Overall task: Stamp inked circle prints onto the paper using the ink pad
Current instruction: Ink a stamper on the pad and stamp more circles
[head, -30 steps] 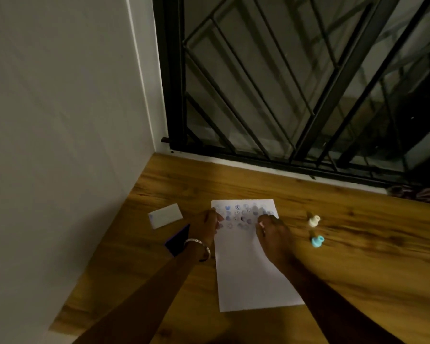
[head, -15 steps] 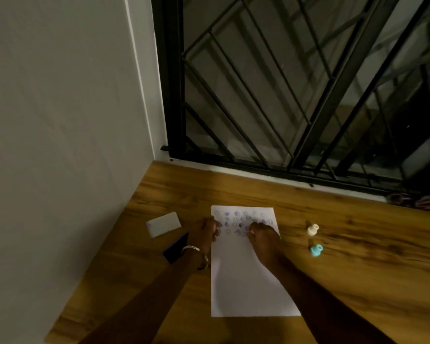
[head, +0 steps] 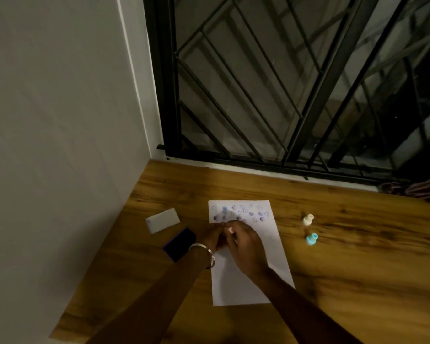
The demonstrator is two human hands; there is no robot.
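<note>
A white sheet of paper [head: 271, 247] lies on the wooden table, with several blue and purple round prints across its top part. My right hand [head: 246, 247] is over the paper's left side, fingers pinched on a small pale stamp [head: 230, 229] whose tip shows just below the prints. My left hand [head: 210, 238], with a metal bangle on the wrist, rests with curled fingers at the paper's left edge and touches the right hand. The dark ink pad [head: 180, 244] lies open just left of my left wrist.
The ink pad's white lid [head: 163, 220] lies left of the paper, near the wall. A white stamp [head: 307, 219] and a light blue stamp [head: 311, 239] stand right of the paper. A black window grille [head: 283, 95] runs along the table's far edge.
My right hand has moved left across the paper with the stamp, from the right end of the prints to my left hand. The left hand has stayed put.
</note>
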